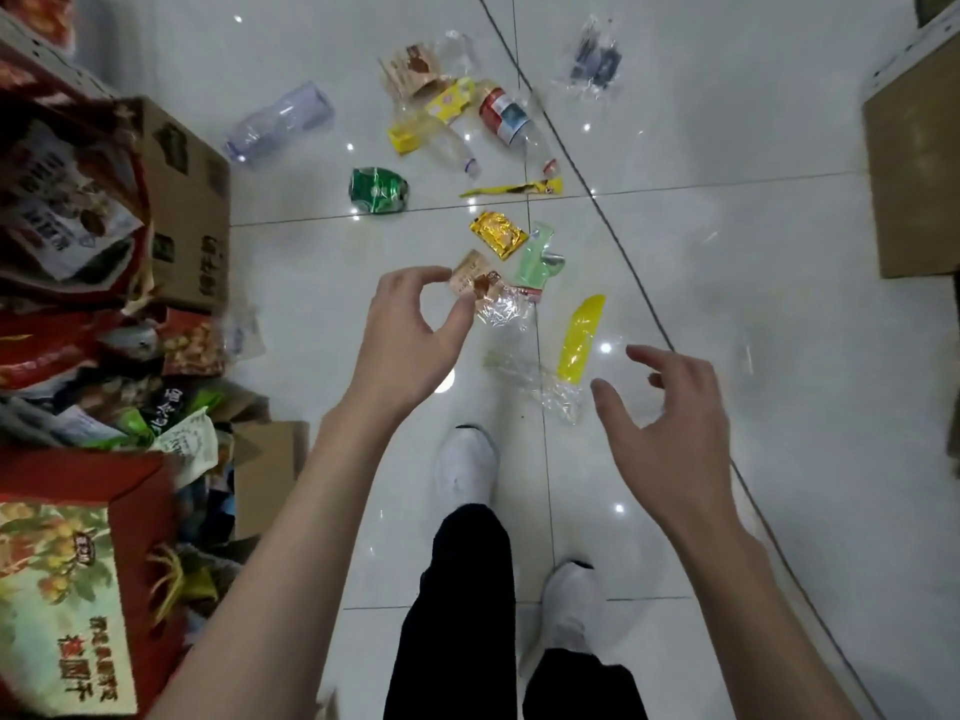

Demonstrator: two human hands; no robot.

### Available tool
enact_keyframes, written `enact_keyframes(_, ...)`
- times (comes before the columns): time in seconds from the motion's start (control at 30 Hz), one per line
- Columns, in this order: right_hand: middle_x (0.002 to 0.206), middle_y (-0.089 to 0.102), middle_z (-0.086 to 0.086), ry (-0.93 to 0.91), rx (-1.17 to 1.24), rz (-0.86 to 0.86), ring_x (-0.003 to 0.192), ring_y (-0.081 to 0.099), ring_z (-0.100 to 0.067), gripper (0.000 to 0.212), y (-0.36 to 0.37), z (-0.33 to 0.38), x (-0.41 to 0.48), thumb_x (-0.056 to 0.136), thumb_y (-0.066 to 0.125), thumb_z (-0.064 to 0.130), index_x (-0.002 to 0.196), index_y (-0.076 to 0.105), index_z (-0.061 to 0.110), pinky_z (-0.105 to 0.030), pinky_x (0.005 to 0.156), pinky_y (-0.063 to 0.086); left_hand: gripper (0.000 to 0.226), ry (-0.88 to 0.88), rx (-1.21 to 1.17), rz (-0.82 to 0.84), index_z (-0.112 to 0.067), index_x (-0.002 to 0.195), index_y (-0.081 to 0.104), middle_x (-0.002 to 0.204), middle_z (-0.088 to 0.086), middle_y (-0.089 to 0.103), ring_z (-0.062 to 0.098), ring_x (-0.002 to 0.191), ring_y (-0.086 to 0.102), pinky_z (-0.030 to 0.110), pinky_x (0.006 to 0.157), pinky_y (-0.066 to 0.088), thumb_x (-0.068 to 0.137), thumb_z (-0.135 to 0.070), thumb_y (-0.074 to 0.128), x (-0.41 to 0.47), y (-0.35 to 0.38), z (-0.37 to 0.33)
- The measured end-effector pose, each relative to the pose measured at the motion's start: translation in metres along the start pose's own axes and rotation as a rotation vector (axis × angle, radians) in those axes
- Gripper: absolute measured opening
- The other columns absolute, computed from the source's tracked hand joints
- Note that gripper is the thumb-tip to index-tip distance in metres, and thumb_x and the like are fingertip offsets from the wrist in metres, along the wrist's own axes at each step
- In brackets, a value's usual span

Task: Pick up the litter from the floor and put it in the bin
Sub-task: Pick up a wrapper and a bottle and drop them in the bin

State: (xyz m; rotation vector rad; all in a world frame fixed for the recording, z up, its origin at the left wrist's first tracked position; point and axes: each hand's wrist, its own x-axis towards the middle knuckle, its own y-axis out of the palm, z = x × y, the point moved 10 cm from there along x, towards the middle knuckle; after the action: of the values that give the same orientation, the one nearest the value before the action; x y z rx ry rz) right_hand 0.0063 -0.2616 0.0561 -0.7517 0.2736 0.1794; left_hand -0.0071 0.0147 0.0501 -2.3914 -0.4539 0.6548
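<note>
Litter (378, 190) scattered, left hand (410, 330) overlapping brown wrapper (470, 272) — grip unclear

The red gift box (62, 589) at the lower left bears large red Chinese characters that appear to read 桂圆干; a smaller line above them is too blurred to make out; a dark packet (169, 407) in the pile shows white Chinese characters, unclear; the prints on the cardboard box (187, 200) and the label of the bottle (506, 116) cannot be read.
</note>
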Motion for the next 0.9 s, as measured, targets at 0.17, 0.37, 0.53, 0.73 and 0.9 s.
enact_keyframes(0.17, 0.126, 0.050, 0.010, 0.031, -0.053, 0.048, 0.124, 0.055, -0.019, 0.045, 0.087, -0.067, 0.038, 0.089, 0.074, 0.036, 0.131, 0.062, 0.025, -0.028, 0.093, 0.037, 0.041, -0.033, 0.036, 0.073, -0.027, 0.132, 0.057, 0.138, -0.006, 0.048, 0.011, 0.130, 0.045, 0.031, 0.108, 0.038, 0.095, -0.044, 0.060, 0.060, 0.065, 0.078)
enact_keyframes(0.37, 0.129, 0.053, 0.002, 0.009, -0.091, 0.066, 0.122, 0.053, -0.020, 0.045, 0.170, -0.128, 0.080, 0.088, 0.074, 0.035, 0.130, 0.063, 0.022, -0.027, 0.095, 0.038, 0.044, -0.032, 0.062, 0.075, -0.026, 0.134, 0.056, 0.141, -0.002, 0.048, 0.015, 0.130, 0.046, 0.038, 0.110, 0.040, 0.094, -0.044, 0.060, 0.122, 0.129, 0.149)
enact_keyframes(0.53, 0.129, 0.054, 0.001, -0.030, -0.130, 0.070, 0.121, 0.050, -0.020, 0.047, 0.227, -0.161, 0.107, 0.087, 0.074, 0.041, 0.130, 0.064, 0.023, -0.029, 0.093, 0.040, 0.049, -0.019, 0.097, 0.074, -0.024, 0.137, 0.053, 0.142, 0.001, 0.047, 0.020, 0.131, 0.046, 0.042, 0.110, 0.039, 0.093, -0.045, 0.059, 0.167, 0.170, 0.194)
enact_keyframes(0.73, 0.125, 0.059, -0.003, -0.130, -0.196, 0.070, 0.117, 0.053, -0.026, 0.047, 0.287, -0.186, 0.131, 0.084, 0.073, 0.044, 0.124, 0.066, 0.021, -0.040, 0.097, 0.044, 0.057, 0.006, 0.139, 0.020, -0.017, 0.143, 0.046, 0.146, 0.007, 0.044, 0.024, 0.136, 0.042, 0.041, 0.113, 0.035, 0.094, -0.043, 0.059, 0.216, 0.197, 0.233)
enact_keyframes(0.9, 0.119, 0.063, -0.006, -0.245, -0.326, 0.003, 0.109, 0.058, -0.031, 0.052, 0.321, -0.189, 0.149, 0.077, 0.071, 0.049, 0.119, 0.069, 0.019, -0.042, 0.094, 0.046, 0.067, 0.046, 0.234, -0.035, -0.013, 0.147, 0.042, 0.150, 0.010, 0.039, 0.028, 0.139, 0.035, 0.037, 0.113, 0.029, 0.093, -0.048, 0.060, 0.244, 0.212, 0.247)
